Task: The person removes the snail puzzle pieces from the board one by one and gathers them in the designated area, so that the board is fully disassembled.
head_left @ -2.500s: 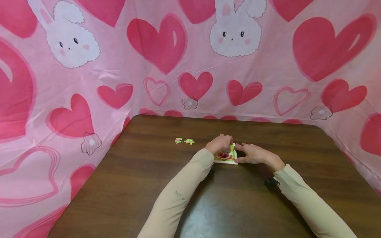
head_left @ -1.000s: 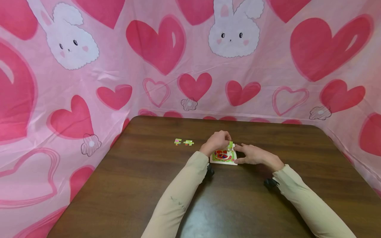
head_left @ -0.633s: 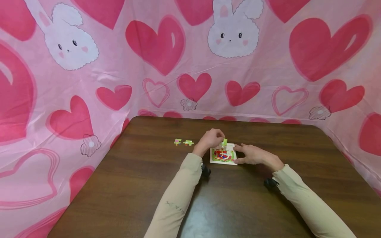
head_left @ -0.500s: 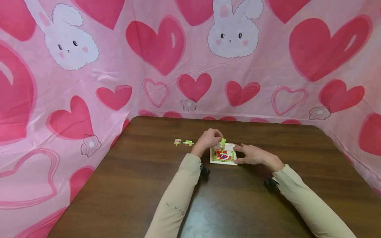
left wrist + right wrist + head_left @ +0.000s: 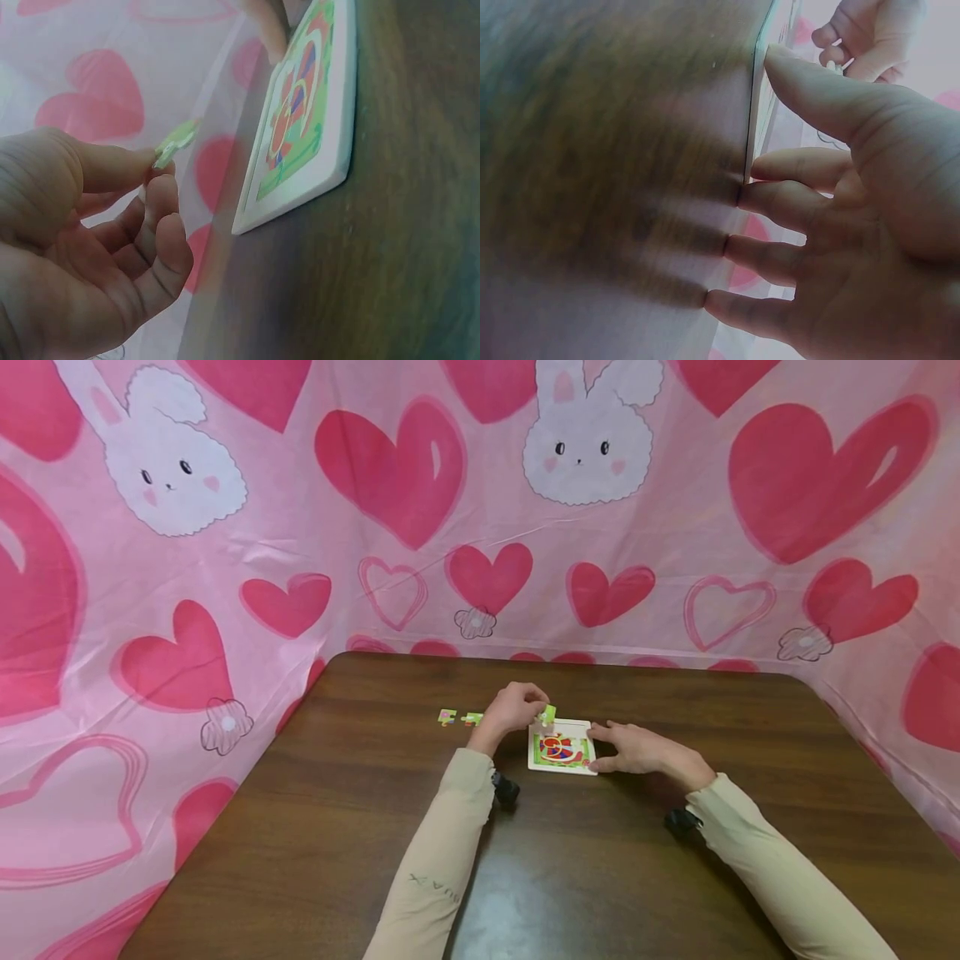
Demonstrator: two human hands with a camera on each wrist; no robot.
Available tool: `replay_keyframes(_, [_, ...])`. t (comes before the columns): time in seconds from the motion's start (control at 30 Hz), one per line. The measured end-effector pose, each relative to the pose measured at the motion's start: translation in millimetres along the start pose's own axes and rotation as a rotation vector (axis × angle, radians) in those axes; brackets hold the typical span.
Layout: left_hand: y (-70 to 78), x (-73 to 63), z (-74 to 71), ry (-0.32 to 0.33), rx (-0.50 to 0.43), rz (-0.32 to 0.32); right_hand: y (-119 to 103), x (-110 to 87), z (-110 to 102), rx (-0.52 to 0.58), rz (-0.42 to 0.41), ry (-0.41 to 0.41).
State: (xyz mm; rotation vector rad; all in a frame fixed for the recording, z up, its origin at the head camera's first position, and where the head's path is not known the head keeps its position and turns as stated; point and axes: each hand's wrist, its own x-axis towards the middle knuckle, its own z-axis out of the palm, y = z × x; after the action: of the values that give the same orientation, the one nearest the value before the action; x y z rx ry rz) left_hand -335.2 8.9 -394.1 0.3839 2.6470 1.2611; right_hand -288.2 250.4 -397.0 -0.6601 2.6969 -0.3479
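Observation:
My left hand (image 5: 513,706) pinches a green jigsaw piece (image 5: 177,142) between thumb and forefinger, raised above the table by the upper left corner of the puzzle board. The square board (image 5: 330,169) has a white frame and a red, blue and green picture. Along its far side runs a bare pale strip (image 5: 573,727) with no pieces in it. My right hand (image 5: 637,749) rests at the board's right edge. Its thumb and forefinger touch the frame, and in the right wrist view the other fingertips (image 5: 739,244) stand on the table, fairly straight.
Two loose jigsaw pieces lie to the left on the brown wooden table (image 5: 600,860): one piece (image 5: 447,717) in full view, the other piece (image 5: 472,719) partly behind my left hand. A pink cloth (image 5: 420,510) with hearts and rabbits hangs behind the table.
My left hand has lifted the green piece from the board's upper right and carried it left to the upper left corner, uncovering the bare strip. The right hand has stayed put.

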Motion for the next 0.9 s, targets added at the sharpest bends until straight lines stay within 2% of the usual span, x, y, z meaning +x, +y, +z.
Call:
replay_keyframes(0.1, [-4.0, 0.2, -4.6, 0.005, -0.059, -0.027, 0, -0.4, 0, -0.005, -0.015, 0.006])
replay_keyframes(0.3, [-9.7, 1.3, -11.8, 0.006, -0.11, -0.056, 0, -0.2, 0, -0.006, -0.01, 0.005])
replay_keyframes(0.9, [-29.9, -1.7, -28.0, 0.029, -0.158, -0.113, 1, -3.2, 0, -0.009, -0.022, 0.015])
